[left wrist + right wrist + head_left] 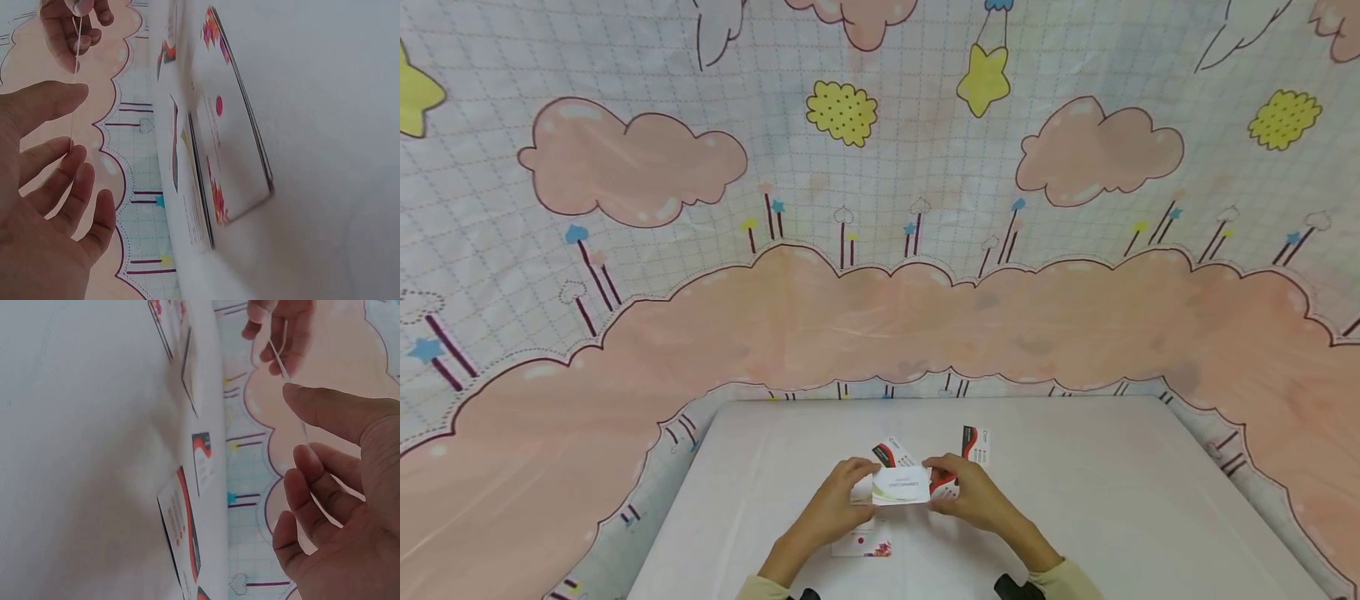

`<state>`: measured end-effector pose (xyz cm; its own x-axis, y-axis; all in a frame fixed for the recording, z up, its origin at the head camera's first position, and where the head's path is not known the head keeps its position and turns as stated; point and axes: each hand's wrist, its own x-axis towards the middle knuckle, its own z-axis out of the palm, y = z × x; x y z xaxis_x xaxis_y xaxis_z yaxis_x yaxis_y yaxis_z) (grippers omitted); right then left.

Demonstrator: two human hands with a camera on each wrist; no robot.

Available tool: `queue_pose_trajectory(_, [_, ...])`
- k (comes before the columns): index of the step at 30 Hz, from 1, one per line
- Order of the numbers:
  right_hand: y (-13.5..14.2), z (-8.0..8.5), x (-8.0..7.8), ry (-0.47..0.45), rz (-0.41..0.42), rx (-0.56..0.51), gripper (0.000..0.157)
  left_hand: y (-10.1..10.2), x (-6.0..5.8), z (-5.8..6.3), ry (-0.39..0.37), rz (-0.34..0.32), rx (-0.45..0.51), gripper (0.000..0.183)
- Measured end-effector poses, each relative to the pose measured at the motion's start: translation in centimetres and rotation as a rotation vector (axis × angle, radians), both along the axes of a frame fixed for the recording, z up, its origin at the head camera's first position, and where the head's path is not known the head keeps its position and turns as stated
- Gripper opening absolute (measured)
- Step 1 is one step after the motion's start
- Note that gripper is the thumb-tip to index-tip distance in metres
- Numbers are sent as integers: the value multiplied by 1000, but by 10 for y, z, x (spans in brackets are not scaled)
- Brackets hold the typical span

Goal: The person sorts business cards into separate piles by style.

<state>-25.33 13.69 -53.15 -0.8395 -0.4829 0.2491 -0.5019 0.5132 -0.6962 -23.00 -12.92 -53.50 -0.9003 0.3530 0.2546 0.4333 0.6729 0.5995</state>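
Observation:
A white business card (901,493) with faint grey print and a green-yellow curve is held up above the table. At its left end my left hand (835,502) pinches it between thumb and fingers. The opposite end is pinched by my right hand (976,497). Both wrist views show the card edge-on, as a thin line between thumb and fingertips. Below the left hand lies a white card with a red dot and colourful corners (859,547). Near the right hand is a red, black and white card (944,487), partly hidden by its fingers.
On the white table (1112,500), another red-and-black patterned card (892,453) lies behind the held one. A similar card (976,445) lies farther right. Another pale card (861,490) shows partly behind the left hand. A cloud-patterned cloth (880,325) hangs beyond the table.

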Motion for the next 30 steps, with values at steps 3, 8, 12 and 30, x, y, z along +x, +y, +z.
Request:
queue_pose_trajectory(3, [-6,-3,-1,15,13,-8,54,-6,0,-1,2,1,-26,57])
queue_pose_trajectory(8, [-17,-10,-4,40,21,10,53,-17,0,-3,28,-1,-58,56])
queue_pose_trajectory(12, [-25,-14,-6,66,15,36,53,-23,-1,-4,27,8,-67,54])
queue_pose_trajectory(30, [-56,-30,-16,77,-33,114,52,-46,-11,-16,10,32,-113,53])
